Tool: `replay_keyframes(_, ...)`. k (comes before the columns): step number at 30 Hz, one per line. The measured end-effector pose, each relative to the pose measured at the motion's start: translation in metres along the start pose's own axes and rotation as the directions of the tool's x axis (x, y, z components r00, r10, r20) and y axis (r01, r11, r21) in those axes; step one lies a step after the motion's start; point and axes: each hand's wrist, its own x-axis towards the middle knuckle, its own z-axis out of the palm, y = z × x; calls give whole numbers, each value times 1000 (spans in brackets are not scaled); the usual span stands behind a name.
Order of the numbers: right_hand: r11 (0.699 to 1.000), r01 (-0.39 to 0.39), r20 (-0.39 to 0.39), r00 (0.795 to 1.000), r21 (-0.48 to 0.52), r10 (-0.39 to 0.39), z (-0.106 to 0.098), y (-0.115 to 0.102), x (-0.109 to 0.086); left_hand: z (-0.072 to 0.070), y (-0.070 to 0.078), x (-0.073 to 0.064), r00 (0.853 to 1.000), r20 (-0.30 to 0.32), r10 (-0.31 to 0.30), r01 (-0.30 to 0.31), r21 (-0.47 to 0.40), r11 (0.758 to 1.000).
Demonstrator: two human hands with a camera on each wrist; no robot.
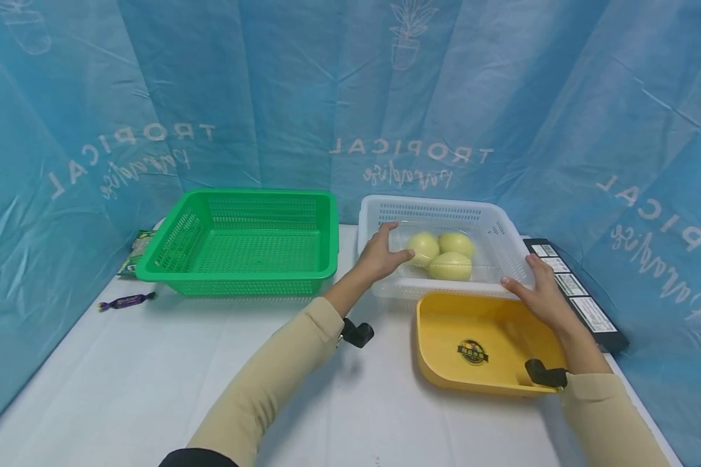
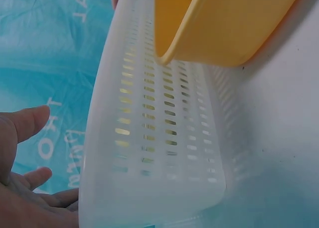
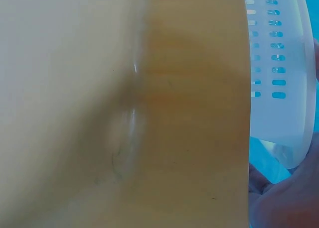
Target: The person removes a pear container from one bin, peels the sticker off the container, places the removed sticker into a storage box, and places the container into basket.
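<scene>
A white slotted plastic basket (image 1: 444,211) stands toward the back right, holding three pale yellow-green round fruits (image 1: 457,244). My left hand (image 1: 378,255) is over the basket's left end, with thumb and fingers spread and nothing between them. In the left wrist view, part of that hand (image 2: 25,188) is hidden behind the basket wall (image 2: 149,183). My right hand (image 1: 540,292) grips the basket's front right corner, thumb over the rim. Below that arm sits a yellow plastic tub (image 1: 444,363) with a dark round logo, just in front of the basket.
A green slotted basket (image 1: 239,287) stands at the back left. Beside it lie a green packet (image 1: 134,256) and a purple-wrapped candy (image 1: 126,301). A black box with white labels (image 1: 590,311) lies along the right edge. Blue printed sheeting (image 1: 292,97) hangs around the white table.
</scene>
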Motion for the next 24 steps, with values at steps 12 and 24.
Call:
replay_keyframes(12, 997, -3, -29, 1000, -75, 1, -2, -6, -3, -20, -13, -23, 995, 59, 79, -71, -136, 988)
replay_keyframes(24, 992, 32, -154, 987, -123, -50, -13, -32, -18, -38, -16, -57, 992, 25, 123, -117, -177, 977)
